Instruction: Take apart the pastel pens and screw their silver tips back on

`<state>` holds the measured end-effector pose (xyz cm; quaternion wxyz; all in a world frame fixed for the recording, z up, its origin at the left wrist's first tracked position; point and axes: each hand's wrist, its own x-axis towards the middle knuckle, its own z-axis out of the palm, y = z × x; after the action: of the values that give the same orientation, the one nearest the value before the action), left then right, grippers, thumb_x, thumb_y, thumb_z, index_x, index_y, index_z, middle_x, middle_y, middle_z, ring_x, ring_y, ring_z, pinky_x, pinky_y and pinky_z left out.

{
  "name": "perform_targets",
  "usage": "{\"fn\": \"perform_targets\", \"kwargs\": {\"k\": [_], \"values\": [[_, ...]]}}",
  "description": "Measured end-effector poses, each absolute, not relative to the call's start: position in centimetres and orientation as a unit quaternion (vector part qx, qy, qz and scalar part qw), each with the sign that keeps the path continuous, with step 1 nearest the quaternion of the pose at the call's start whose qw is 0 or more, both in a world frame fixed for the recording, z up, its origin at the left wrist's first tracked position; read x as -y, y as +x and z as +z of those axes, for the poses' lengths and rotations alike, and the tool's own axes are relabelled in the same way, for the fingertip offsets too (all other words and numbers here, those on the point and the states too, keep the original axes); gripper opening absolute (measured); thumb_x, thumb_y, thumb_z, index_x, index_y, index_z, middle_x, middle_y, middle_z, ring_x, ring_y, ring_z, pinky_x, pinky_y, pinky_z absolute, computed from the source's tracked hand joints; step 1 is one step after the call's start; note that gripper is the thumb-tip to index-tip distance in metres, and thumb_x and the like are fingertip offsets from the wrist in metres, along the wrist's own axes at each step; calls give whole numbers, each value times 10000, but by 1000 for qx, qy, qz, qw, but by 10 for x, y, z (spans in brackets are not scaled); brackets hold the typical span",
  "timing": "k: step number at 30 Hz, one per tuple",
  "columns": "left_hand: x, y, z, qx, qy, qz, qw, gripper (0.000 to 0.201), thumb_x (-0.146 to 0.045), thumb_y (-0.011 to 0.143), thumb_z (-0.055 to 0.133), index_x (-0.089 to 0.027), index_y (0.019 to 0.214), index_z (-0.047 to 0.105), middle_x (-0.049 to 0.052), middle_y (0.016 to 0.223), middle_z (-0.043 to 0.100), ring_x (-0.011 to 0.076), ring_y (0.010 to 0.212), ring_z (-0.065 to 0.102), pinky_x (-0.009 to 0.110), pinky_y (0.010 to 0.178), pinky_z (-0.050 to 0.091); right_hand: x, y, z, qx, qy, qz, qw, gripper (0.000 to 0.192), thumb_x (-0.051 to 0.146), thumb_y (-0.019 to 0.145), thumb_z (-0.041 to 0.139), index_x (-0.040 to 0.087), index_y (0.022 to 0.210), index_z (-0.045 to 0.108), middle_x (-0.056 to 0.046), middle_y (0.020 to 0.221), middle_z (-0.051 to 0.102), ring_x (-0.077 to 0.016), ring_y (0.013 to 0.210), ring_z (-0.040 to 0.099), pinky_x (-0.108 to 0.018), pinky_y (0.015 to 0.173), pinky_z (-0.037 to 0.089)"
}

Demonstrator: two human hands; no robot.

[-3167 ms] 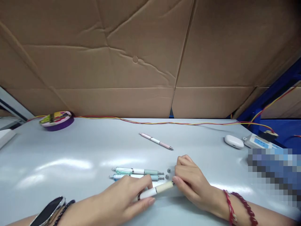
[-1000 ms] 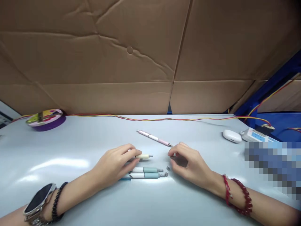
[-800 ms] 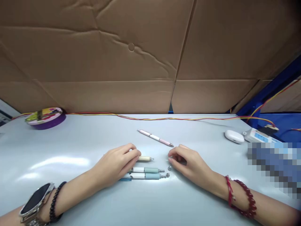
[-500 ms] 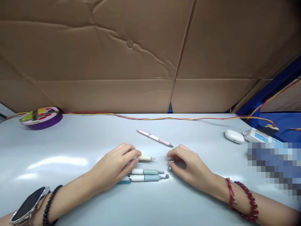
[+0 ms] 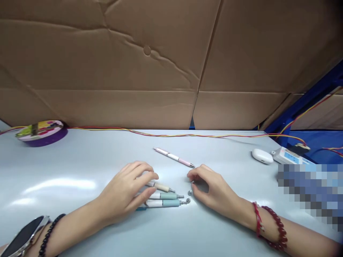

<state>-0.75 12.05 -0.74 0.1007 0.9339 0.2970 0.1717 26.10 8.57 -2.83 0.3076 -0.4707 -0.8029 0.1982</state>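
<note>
Lying left-right, tip rightward: beige pen | left hand grip clamped on it; right hand pinched

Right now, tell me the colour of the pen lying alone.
Pink and white pen, head view.

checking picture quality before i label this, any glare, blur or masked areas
Head view: soft white glare patches on the table at left; a pixelated block masks the right edge; the cardboard wall is soft and darkens toward the corners; left hand, right hand and pens are fairly sharp.
</note>
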Motion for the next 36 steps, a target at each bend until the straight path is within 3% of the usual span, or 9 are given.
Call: {"fn": "perform_targets", "kwargs": {"k": [4, 7, 12, 17, 21, 28, 33, 36], "values": [[-114, -3, -7, -276, 947, 148, 70, 199, -309, 885, 466, -231, 1048, 551, 69, 1028, 560, 258, 992, 488, 355, 798, 418, -85, 260, -27, 805, -474, 201, 294, 287, 33, 712, 500, 202, 942, 525, -17, 809, 581, -161, 736, 542, -307, 687, 474], [-112, 0, -7, -280, 952, 119, 41, 326, -367, 844, 543, -244, 1145, 512, 87, 1150, 527, 294, 1089, 447, 384, 841, 409, -84, 260, -25, 812, -466, 193, 294, 295, 39, 699, 510, 201, 945, 522, -16, 811, 588, -169, 741, 535, -319, 697, 463], [-111, 0, -8, -272, 958, 92, 8, 416, -321, 855, 485, -248, 1262, 442, 97, 1235, 495, 308, 1141, 429, 405, 869, 392, -90, 268, -22, 805, -474, 118, 338, 225, 102, 814, 438, 204, 995, 523, -62, 951, 597, -210, 846, 531, -367, 745, 441], [-113, 0, -6, -241, 968, 67, 9, 412, -233, 854, 421, -235, 1265, 437, 102, 1168, 532, 282, 1069, 468, 395, 843, 396, -105, 280, -28, 805, -532, 81, 249, 181, 233, 879, 487, 224, 1048, 552, -66, 995, 590, -230, 888, 523, -388, 757, 429], [-113, 0, -6, -213, 975, 68, -14, 404, -196, 864, 372, -218, 1261, 443, 110, 1150, 547, 280, 1034, 499, 403, 820, 405, -109, 280, -31, 803, -546, 96, 220, 104, 236, 901, 463, 220, 909, 566, -42, 896, 594, -206, 815, 513, -360, 713, 412], [-112, -6, -12, -163, 972, 148, -84, 412, -298, 843, 439, -197, 1242, 463, 130, 1196, 546, 306, 1111, 472, 439, 888, 396, -106, 275, -26, 763, -565, 144, 279, 269, 244, 915, 334, 207, 654, 388, 0, 647, 461, -179, 630, 413, -322, 602, 337], [-113, -6, -13, -102, 971, 205, -63, 296, -217, 836, 464, -152, 1112, 548, 145, 1092, 597, 283, 1023, 535, 410, 840, 446, -106, 277, -24, 712, -586, 193, 335, 350, 331, 947, 225, 220, 618, 268, 27, 573, 332, -146, 529, 342, -266, 490, 312], [-113, -4, -11, -59, 972, 226, -36, 226, -142, 830, 462, -159, 1025, 575, 114, 1003, 628, 242, 973, 559, 364, 819, 468, -107, 277, -24, 688, -591, 227, 355, 383, 372, 956, 217, 212, 636, 355, 24, 580, 357, -141, 535, 363, -254, 488, 320]]}}
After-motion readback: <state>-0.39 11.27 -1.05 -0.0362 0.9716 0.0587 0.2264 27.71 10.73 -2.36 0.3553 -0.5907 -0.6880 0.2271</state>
